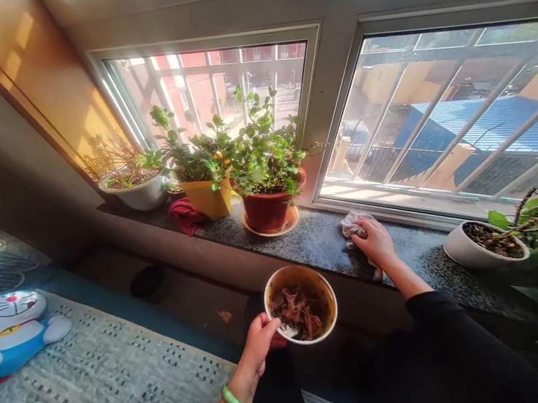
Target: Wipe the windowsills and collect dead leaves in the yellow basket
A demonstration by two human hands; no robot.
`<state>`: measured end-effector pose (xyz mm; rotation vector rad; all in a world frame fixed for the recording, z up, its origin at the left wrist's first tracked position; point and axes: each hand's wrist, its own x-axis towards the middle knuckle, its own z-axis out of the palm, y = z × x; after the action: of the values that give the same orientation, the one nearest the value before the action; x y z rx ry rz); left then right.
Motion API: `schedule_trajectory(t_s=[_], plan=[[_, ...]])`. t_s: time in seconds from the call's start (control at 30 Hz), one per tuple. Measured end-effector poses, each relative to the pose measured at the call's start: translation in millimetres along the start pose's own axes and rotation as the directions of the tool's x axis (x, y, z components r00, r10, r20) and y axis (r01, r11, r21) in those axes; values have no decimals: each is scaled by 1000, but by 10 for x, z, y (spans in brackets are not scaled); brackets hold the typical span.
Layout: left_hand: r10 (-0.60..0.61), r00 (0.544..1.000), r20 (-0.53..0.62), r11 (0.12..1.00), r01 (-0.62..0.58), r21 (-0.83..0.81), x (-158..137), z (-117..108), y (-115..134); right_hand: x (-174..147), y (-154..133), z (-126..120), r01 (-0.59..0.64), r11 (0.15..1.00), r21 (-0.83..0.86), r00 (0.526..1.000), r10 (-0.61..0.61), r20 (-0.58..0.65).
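Leaves (298, 311), brown and shrivelled, lie in the round bucket (294, 274) your left hand (257, 346) pinches by its rim, near the speckled stone windowsill (315, 241). Your right hand (379, 242) clasps a crumpled cloth (351, 221) on it, between the red flowerpot (268, 211) and the rightmost white planter (459, 248).

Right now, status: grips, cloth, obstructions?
Left grip: bucket of dry leaves, by rim. Right grip: crumpled cloth, on windowsill. Red flowerpot, white flowerpot either side.

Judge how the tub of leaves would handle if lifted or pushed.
The tub is probably light for its size, since its visible contents are mostly dry-looking brown leaves. Held at one edge by the left hand, it would likely tilt if nudged. The loose leaves could then spill from its open top.
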<state>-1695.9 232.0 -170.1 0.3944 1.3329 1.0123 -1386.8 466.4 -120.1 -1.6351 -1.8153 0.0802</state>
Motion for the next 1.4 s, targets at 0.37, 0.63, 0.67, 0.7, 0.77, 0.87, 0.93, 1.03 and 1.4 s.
schedule_trajectory(t_s=[0.37, 0.63, 0.67, 0.7, 0.77, 0.87, 0.93, 1.03, 1.4], plan=[[-43, 997, -57, 999, 43, 0, 53, 53, -120, -453, -895, 335, 214, 919, 332, 890, -323, 322], [-73, 996, -49, 997, 71, -34, 132, 128, -195, -631, -1053, -249, -122, 798, 590, 685, -363, 632], [-72, 996, -46, 997, 70, -40, 140, 134, -198, -554, -969, -309, -138, 807, 575, 713, -321, 623], [-70, 997, -43, 997, 68, -42, 144, 139, -200, -474, -867, -349, -144, 827, 544, 758, -261, 597], [-64, 997, -37, 997, 63, -42, 147, 142, -200, -349, -650, -367, -166, 895, 415, 863, -72, 500], [-70, 997, -38, 997, 68, -40, 139, 135, -196, -357, -487, -261, -197, 952, 235, 947, 123, 297], [-66, 997, -32, 997, 65, -40, 131, 122, -189, -463, -577, -180, -168, 943, 288, 950, 77, 304], [-65, 998, -19, 998, 64, -29, 112, 91, -170, -575, -913, -211, -344, 797, 496, 829, 9, 559], [-57, 998, 11, 998, 57, 13, 27, 81, -123, 156, -871, -903, -519, 129, 845, 846, 222, 485]])
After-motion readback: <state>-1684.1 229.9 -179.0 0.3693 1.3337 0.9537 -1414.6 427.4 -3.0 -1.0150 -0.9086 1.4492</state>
